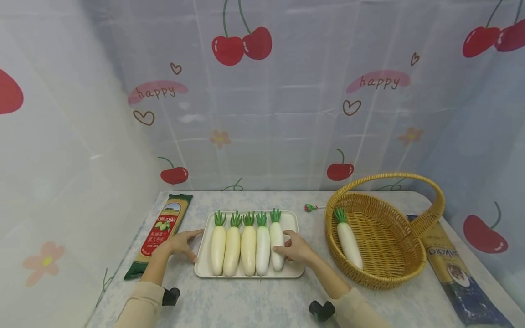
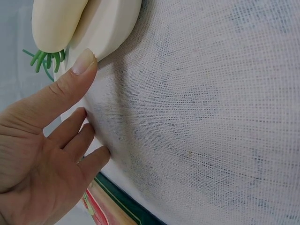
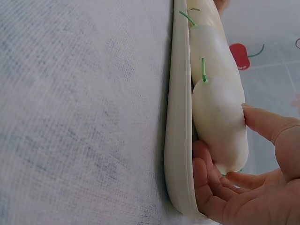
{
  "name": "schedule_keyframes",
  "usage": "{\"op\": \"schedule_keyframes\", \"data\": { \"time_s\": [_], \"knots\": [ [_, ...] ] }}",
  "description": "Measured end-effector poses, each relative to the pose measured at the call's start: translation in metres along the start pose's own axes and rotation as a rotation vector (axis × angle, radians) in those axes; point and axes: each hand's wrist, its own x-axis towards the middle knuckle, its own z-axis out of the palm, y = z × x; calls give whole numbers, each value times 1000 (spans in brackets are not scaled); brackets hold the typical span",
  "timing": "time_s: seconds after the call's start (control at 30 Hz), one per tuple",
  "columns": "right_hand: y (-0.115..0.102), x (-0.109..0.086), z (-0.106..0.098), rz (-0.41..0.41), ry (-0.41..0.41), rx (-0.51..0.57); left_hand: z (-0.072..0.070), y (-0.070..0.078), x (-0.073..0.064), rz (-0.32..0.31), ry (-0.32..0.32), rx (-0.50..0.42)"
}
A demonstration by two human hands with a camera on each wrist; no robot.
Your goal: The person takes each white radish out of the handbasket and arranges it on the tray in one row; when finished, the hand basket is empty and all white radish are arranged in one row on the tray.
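Several white radishes with green tops lie side by side on a white tray (image 1: 291,223). My right hand (image 1: 298,249) grips the rightmost radish (image 1: 277,248); in the right wrist view the thumb presses its upper side while the other fingers (image 3: 206,180) reach under its flank, inside the tray's rim. At the tray's left edge is my left hand (image 1: 182,243), its fingers loosely bent and holding nothing. In the left wrist view its thumb (image 2: 70,86) meets the tray's corner (image 2: 112,40), and the other fingertips rest near the cloth.
Right of the tray stands a wicker basket (image 1: 381,280) with a tall handle and one white radish (image 1: 349,245) inside. A small red-and-green lollipop (image 1: 309,207) lies behind. A pasta packet (image 1: 162,234) lies at the left, and a gold-and-blue bag (image 1: 455,273) beyond the basket.
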Motion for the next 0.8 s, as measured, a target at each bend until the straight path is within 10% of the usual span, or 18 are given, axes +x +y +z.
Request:
{"op": "schedule_keyframes", "data": {
  "time_s": [0.8],
  "knots": [
    [0, 5, 6, -26, -30, -16, -1, 2, 1, 2, -12, 26]
  ]
}}
